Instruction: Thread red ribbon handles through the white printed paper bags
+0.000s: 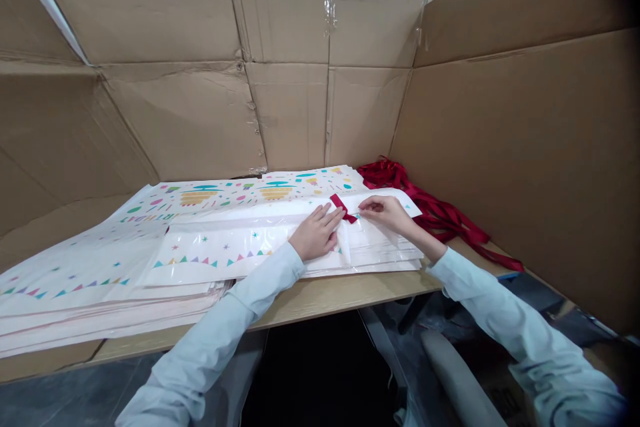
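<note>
Multicoloured capitals [155,218] are showing at nine o'clock on the large white printed sheet [100,253]: reading "DAY", then "RTHDAY", partly covered. Dark print [505,400] on shadowed brown cardboard [493,377], between four and five o'clock, is staying illegible.

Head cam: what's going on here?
A person is working bare-handed at a table. The left hand lies on a white packet with printed bunting, fingertips at a short red ribbon piece. The right hand is just right of that piece, fingers drawn together; whether its grip holds anything is too small to tell. Larger printed sheets are stacked to the left, and a heap of red ribbon lies to the right.
</note>
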`<state>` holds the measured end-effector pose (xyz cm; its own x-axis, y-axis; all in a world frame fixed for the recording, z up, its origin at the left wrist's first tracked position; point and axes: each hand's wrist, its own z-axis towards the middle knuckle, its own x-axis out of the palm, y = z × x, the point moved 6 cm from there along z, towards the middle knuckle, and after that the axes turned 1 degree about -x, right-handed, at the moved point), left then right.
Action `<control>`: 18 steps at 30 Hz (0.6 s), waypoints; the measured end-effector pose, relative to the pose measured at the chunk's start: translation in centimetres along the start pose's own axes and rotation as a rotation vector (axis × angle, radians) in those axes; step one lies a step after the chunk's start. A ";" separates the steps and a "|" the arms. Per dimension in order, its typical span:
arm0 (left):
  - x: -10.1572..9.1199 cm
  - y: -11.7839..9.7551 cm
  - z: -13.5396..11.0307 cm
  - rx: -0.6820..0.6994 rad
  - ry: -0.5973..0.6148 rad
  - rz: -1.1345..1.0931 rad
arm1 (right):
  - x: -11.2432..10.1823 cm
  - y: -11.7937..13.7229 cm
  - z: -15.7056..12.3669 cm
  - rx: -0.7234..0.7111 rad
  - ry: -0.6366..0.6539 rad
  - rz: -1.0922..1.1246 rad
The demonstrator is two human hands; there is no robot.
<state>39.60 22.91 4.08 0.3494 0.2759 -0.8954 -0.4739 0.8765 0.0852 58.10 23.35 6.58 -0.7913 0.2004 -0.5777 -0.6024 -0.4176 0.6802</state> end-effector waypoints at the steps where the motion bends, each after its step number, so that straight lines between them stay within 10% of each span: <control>1: 0.0 0.0 0.0 -0.004 0.000 -0.006 | -0.2 0.3 -0.3 -0.025 0.001 -0.047; 10: -0.4 1.0 0.6 -0.079 0.086 -0.110 | 2.3 4.3 -1.9 -0.253 -0.017 -0.393; 18: -0.8 1.8 1.0 -0.149 0.210 -0.230 | 3.8 3.8 -2.4 -0.228 -0.443 -0.672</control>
<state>39.28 24.61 5.39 0.2944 -0.0229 -0.9554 -0.5203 0.8347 -0.1803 53.10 20.43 5.91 -0.2682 0.7809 -0.5641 -0.9623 -0.2447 0.1189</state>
